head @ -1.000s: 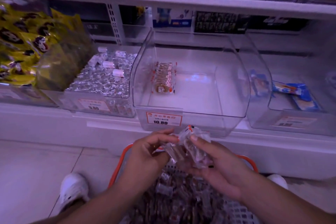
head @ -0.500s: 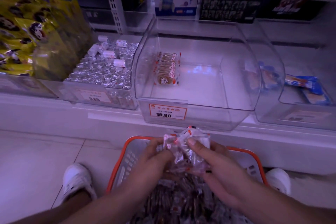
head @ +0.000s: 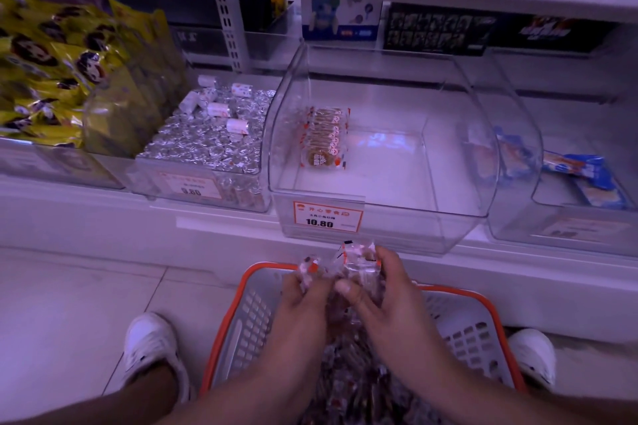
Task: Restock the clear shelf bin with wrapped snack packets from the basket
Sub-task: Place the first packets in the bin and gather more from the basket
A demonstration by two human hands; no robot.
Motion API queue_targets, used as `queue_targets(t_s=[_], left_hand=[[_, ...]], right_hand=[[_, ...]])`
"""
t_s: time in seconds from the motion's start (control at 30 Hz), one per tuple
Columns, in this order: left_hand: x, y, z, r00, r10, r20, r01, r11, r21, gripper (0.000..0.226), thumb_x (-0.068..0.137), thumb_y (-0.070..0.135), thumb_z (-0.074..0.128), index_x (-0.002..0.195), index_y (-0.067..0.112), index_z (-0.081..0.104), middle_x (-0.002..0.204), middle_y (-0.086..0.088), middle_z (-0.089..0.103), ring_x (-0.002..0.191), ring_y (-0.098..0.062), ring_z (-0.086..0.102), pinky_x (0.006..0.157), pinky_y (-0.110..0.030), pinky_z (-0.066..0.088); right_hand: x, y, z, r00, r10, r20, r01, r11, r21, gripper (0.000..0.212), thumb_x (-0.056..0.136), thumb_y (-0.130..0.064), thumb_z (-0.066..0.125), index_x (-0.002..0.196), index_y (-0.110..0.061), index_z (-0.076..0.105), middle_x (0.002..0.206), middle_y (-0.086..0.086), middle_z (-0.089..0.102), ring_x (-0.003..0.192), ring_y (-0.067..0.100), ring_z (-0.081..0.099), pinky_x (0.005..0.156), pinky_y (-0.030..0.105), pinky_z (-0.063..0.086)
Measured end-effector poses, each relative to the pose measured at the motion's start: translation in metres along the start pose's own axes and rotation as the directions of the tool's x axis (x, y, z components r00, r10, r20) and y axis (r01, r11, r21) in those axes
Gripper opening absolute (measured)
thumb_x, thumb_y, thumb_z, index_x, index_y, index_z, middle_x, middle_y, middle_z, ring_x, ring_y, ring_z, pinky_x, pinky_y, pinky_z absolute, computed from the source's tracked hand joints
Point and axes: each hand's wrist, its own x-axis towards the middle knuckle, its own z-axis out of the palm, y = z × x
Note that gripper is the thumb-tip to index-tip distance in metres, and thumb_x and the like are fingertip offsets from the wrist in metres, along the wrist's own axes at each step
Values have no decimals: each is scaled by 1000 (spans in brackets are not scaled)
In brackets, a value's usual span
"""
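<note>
The clear shelf bin (head: pixel 459 155) stands at the middle of the lower shelf, with one short row of wrapped snack packets (head: pixel 324 140) along its left side. Below it, an orange-rimmed grey basket (head: pixel 252 328) on the floor holds a heap of the same packets (head: pixel 355 386). My left hand (head: pixel 303 304) and my right hand (head: pixel 390 300) are pressed together above the basket. Between them they grip a bunch of clear-wrapped packets (head: pixel 352 257), which sticks up above the fingers just below the bin's price tag (head: pixel 326 217).
A bin of silver-wrapped sweets (head: pixel 214 141) stands left of the clear bin, and yellow bags (head: pixel 51 62) fill the far left. A bin with blue packets (head: pixel 583 176) is on the right. My white shoes (head: pixel 150 345) flank the basket on the tiled floor.
The hands have closed tighter on the bunch of packets. The view has tilted and moved closer to the shelf.
</note>
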Motion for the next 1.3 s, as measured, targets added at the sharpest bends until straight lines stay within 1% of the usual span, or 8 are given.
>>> queue_targets(t_s=[0.1, 0.17, 0.27, 0.5, 0.73, 0.97, 1.17, 1.3], left_hand=[[-7, 5, 12, 990, -72, 122, 76, 997, -30, 64, 83, 55, 64, 133, 15, 56, 119, -7, 72, 104, -17, 71, 87, -35, 56], [-9, 8, 12, 975, -82, 209, 86, 996, -11, 68, 81, 43, 79, 138, 19, 51, 133, -3, 65, 121, -15, 63, 109, -40, 44], [-5, 11, 4, 982, -50, 182, 55, 998, -19, 43, 88, 13, 72, 128, 8, 58, 119, -13, 71, 113, -25, 68, 105, -41, 48], [7, 22, -13, 998, -15, 60, 16, 1000, -9, 30, 97, 13, 59, 123, 0, 58, 117, -29, 67, 111, -47, 64, 94, -61, 50], [1, 15, -19, 988, -32, 154, 39, 998, -40, 26, 90, 17, 64, 107, -1, 68, 98, -20, 72, 77, -27, 72, 61, -35, 57], [2, 18, -22, 980, -31, 198, 32, 999, 1, 31, 85, 13, 70, 117, 11, 69, 115, -15, 72, 99, -28, 72, 71, -45, 60], [1, 18, -14, 981, 15, 192, 7, 994, -112, 35, 92, 10, 61, 125, -3, 60, 121, -23, 67, 114, -40, 63, 103, -58, 43], [2, 19, -15, 987, 54, 154, -36, 992, -118, 45, 90, 17, 64, 127, -6, 54, 115, -22, 67, 103, -34, 63, 95, -47, 48]], right_hand=[[-2, -3, 6, 995, -56, 82, 77, 956, -283, 79, 87, -62, 40, 152, -19, 26, 142, -9, 45, 133, 4, 44, 111, 23, 36], [-5, -4, 10, 982, -112, 151, 163, 908, -385, 74, 98, -56, 28, 157, -13, 13, 144, -12, 31, 139, 2, 28, 116, 19, 24], [-9, -10, 13, 965, -36, 260, 127, 931, -342, 70, 96, -39, 36, 158, -26, 6, 147, -22, 15, 134, -19, 3, 108, -1, 3], [-3, -6, -2, 991, -22, 134, 1, 989, 148, 39, 91, -1, 60, 116, -30, 66, 113, -16, 72, 105, -1, 67, 87, 19, 52], [-4, -7, -4, 985, -43, 169, 54, 997, -60, 32, 85, -29, 70, 116, -35, 65, 109, -20, 70, 98, -5, 66, 84, 18, 52], [10, -13, -13, 964, 265, -5, -252, 919, 304, 16, 91, -27, 68, 80, -22, 79, 72, -5, 74, 65, 1, 63, 67, 22, 51], [1, -10, -5, 995, -63, 74, 67, 996, -53, 23, 94, -24, 63, 115, -28, 73, 98, -7, 65, 94, -1, 62, 79, 10, 44], [1, -7, -1, 989, 128, 69, -141, 959, 248, 19, 94, -22, 63, 98, -14, 79, 97, 3, 74, 93, 10, 70, 87, 22, 51]])
